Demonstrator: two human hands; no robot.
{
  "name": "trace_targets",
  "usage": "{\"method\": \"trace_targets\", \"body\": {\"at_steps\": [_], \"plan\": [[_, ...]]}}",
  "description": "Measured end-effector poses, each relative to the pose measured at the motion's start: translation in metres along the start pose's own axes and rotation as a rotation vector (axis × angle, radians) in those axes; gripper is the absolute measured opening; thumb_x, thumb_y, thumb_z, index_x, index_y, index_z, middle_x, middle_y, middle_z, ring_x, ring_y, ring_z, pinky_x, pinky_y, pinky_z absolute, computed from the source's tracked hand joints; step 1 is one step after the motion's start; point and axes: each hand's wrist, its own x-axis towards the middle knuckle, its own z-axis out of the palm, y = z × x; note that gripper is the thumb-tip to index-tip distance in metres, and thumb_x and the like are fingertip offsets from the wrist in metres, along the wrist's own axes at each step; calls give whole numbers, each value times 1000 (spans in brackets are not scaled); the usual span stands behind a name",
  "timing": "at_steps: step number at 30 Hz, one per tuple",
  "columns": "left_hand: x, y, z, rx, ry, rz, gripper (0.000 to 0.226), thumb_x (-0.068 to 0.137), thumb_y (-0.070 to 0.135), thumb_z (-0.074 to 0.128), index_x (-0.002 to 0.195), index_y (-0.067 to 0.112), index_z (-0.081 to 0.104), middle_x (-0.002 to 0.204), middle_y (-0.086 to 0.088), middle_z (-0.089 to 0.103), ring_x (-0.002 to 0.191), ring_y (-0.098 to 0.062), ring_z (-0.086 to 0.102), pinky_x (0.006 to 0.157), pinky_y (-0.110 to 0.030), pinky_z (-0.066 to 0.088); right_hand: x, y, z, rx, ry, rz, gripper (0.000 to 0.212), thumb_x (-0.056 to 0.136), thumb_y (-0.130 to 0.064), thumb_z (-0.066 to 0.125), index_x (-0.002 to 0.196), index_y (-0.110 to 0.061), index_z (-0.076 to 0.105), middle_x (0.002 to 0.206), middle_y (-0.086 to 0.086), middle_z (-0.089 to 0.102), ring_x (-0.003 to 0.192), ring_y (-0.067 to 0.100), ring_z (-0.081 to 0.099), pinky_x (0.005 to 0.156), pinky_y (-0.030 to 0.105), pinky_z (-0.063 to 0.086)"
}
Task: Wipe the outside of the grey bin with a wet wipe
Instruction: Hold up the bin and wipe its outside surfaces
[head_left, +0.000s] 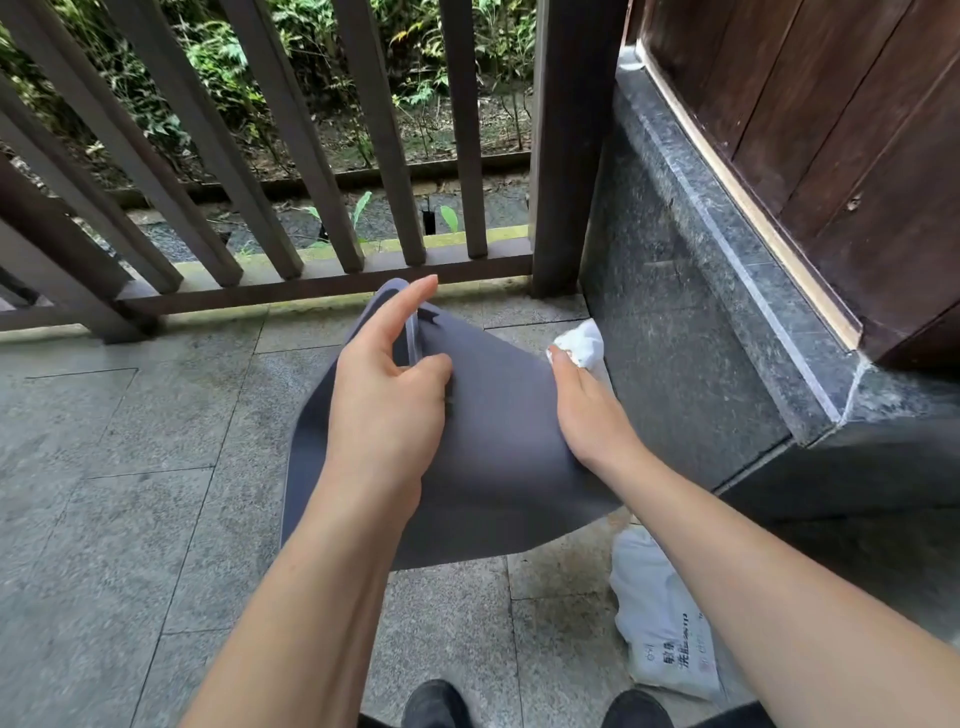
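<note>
The grey bin (498, 457) is tipped on its side, held off the stone floor, with its outer wall facing me and its mouth turned away toward the railing. My left hand (387, 395) grips the bin's rim, thumb on the outer wall and index finger stretched out along the edge. My right hand (587, 400) lies against the bin's right side. It holds a crumpled white wet wipe (582, 343), which is pressed at the bin's upper right edge.
A white plastic packet (660, 618) lies on the floor at the lower right, by my shoes (436, 704). A dark wooden railing (322, 280) runs close behind the bin. A dark stone plinth (701, 322) under a wooden wall stands right beside it.
</note>
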Motion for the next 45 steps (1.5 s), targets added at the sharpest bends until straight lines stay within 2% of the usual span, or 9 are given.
{"method": "trace_targets", "body": {"at_steps": [5, 12, 17, 24, 28, 32, 35, 41, 45], "plan": [[4, -3, -1, 87, 38, -29, 66, 78, 2, 50, 111, 56, 68, 57, 37, 57, 58, -13, 46, 52, -25, 36, -7, 4, 14, 57, -87, 62, 47, 104, -44, 21, 124, -18, 55, 132, 7, 58, 124, 32, 49, 87, 34, 26], [7, -7, -6, 129, 122, 14, 56, 72, 11, 47, 107, 47, 69, 63, 18, 64, 50, -13, 47, 50, -31, 41, -67, -35, 46, 22, -117, -489, 68, 98, -58, 25, 158, -27, 22, 162, -4, 30, 148, 0, 17, 110, 10, 10], [5, -5, -18, 72, 175, 37, 50, 79, -1, 50, 105, 35, 72, 62, 19, 64, 46, -5, 43, 42, -20, 37, -79, -34, 53, -36, -140, -732, 58, 104, -43, 27, 158, -22, 25, 162, 2, 34, 153, 13, 21, 125, 32, 12], [-15, 9, -20, -24, 155, 129, 41, 79, 0, 49, 95, 31, 70, 62, -2, 42, 52, -15, 35, 41, -22, 24, -3, 8, 7, -25, 80, -64, 52, 105, -47, 21, 145, -27, 48, 153, 3, 47, 141, 26, 40, 110, 40, 30], [-14, 9, -18, -30, 189, 80, 38, 80, 3, 52, 96, 33, 70, 61, -4, 39, 54, -16, 34, 45, -25, 24, -6, 4, 3, -34, 40, -4, 38, 104, -38, 20, 90, -29, 54, 104, 5, 56, 108, 31, 50, 86, 43, 34], [-6, 2, -16, -82, 283, 5, 34, 79, 4, 54, 93, 29, 71, 70, -1, 45, 58, -16, 37, 50, -26, 28, -53, -29, 27, -83, -21, -324, 50, 105, -46, 28, 144, -22, 47, 147, 7, 52, 139, 25, 39, 107, 30, 29], [-4, -2, -19, -123, 287, -38, 33, 78, 0, 53, 90, 26, 69, 57, 7, 44, 51, -13, 38, 42, -22, 28, -103, -54, 43, -21, -121, -572, 62, 102, -52, 25, 155, -21, 30, 160, 1, 36, 150, 11, 23, 119, 22, 15], [-4, -2, -18, -159, 225, -55, 46, 77, -1, 55, 107, 31, 70, 78, -3, 60, 58, -15, 51, 54, -31, 43, -107, -70, 29, 182, -194, -515, 48, 104, -39, 41, 148, -23, 47, 143, -7, 54, 134, 4, 46, 116, 35, 35], [-6, -4, 2, -176, 145, -91, 71, 84, 4, 57, 144, 40, 49, 139, 6, 59, 119, -14, 65, 102, -43, 53, -89, -71, 17, 176, -149, -463, 43, 94, -40, 51, 137, -32, 58, 135, -12, 63, 128, -1, 53, 109, 27, 42]]}}
